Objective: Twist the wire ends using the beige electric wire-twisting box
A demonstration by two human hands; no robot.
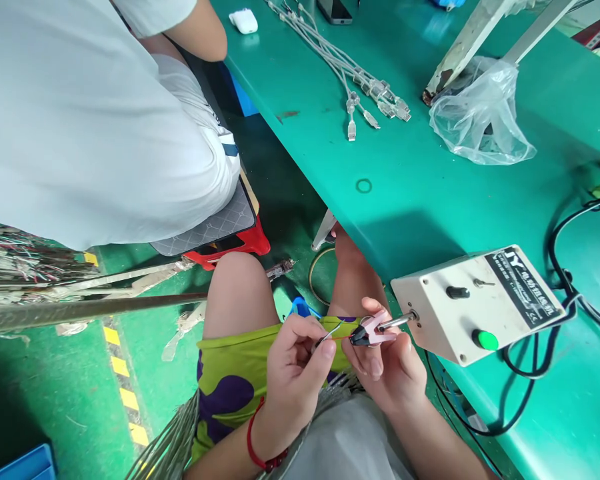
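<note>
My left hand (pixel 300 357) is closed in a pinch on the stripped end of a cable, whose thin red wire (pixel 341 338) runs to a clip. A pale strand sticks up beside the red one. My right hand (pixel 393 373) curls palm-up around the pink and black clip (pixel 373 331), fingers at its handles; how hard they press is hidden. That clip sits on the metal shaft (pixel 400 321) of a cream-coloured machine box (pixel 450 313) with a green button (pixel 486 340). A bundle of grey cables (pixel 173 437) lies across my lap.
On the green table (pixel 320 147) lie several USB cables (pixel 375 87), a white case (pixel 243 21), a phone (pixel 335 10) and a plastic bag (pixel 483 120) by a metal leg. Black cords (pixel 535 360) loop behind the box. A person in white (pixel 105 133) sits close on my left.
</note>
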